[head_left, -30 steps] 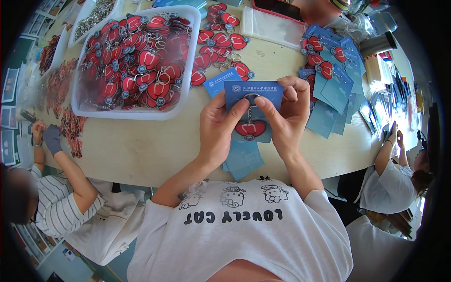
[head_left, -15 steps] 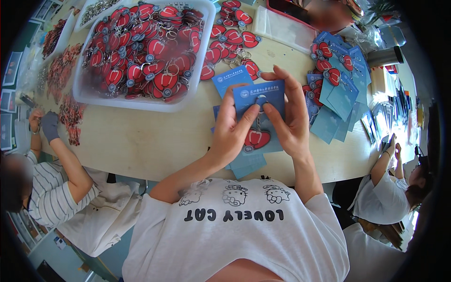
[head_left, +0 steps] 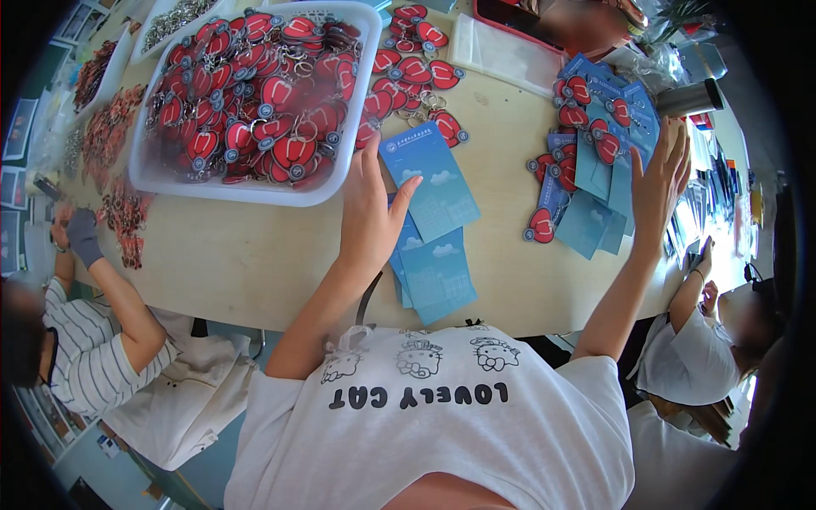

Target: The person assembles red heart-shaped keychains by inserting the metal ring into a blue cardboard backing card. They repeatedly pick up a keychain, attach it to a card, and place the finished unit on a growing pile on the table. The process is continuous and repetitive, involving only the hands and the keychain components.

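My left hand is open, thumb spread from the fingers. It rests beside the left edge of a blue card with pale clouds, which lies over more blue cards. Just beyond its fingertips lie loose red keychains with metal rings and small round blue tags. Off to the right, my right hand is open and holds nothing, its fingers stretched over the edge of a pile of blue cards carrying red keychains. One such keychain hangs at that pile's near left.
A white plastic tub full of red keychains stands at the left. Beyond it are smaller trays of metal parts. A clear flat box and a dark cylinder sit farther back. Co-workers sit on both sides.
The card with its keychain has left my hands; a keychain now shows at the right pile's near left. My hands have parted, the left going left to the cards, the right toward that pile.
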The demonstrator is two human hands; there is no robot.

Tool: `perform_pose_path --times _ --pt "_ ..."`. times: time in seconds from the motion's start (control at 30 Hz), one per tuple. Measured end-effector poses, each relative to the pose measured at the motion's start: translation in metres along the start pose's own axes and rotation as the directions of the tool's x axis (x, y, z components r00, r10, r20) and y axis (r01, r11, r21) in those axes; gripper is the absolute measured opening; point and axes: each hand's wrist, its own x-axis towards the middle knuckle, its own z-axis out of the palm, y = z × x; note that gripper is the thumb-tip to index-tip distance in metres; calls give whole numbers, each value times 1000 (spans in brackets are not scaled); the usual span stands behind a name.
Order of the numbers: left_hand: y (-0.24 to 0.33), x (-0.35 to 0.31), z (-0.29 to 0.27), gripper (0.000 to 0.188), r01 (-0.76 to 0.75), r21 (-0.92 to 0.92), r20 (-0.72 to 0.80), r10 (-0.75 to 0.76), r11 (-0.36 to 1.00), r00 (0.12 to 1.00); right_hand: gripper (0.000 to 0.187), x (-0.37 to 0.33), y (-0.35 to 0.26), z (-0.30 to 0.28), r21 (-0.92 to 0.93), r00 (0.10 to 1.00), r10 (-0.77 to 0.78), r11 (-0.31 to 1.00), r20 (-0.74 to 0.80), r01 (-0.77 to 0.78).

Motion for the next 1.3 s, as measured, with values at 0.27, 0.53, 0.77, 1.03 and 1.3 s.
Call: perform_pose_path --times 0.27,0.53,0.77,1.03,1.3 --pt "10 20 4 42 342 -626 168 -307 701 937 15 53 -171 -13 927 936 -245 339 251 -160" --pt "33 10 -14 18 343 -875 256 -276 341 927 21 46 -214 18 856 857 -207 340 471 -388" --pt "40 9 -22 7 11 -676 -128 -132 737 983 9 58 -140 -35 972 912 -357 -40 203 -232" --pt "48 14 -14 7 -33 -650 -139 -76 759 987 9 19 -139 -91 829 858 -257 -243 446 -504" --pt "62 10 -13 16 277 -880 221 -183 387 958 12 7 -158 -91 797 837 -173 -255 520 -548"
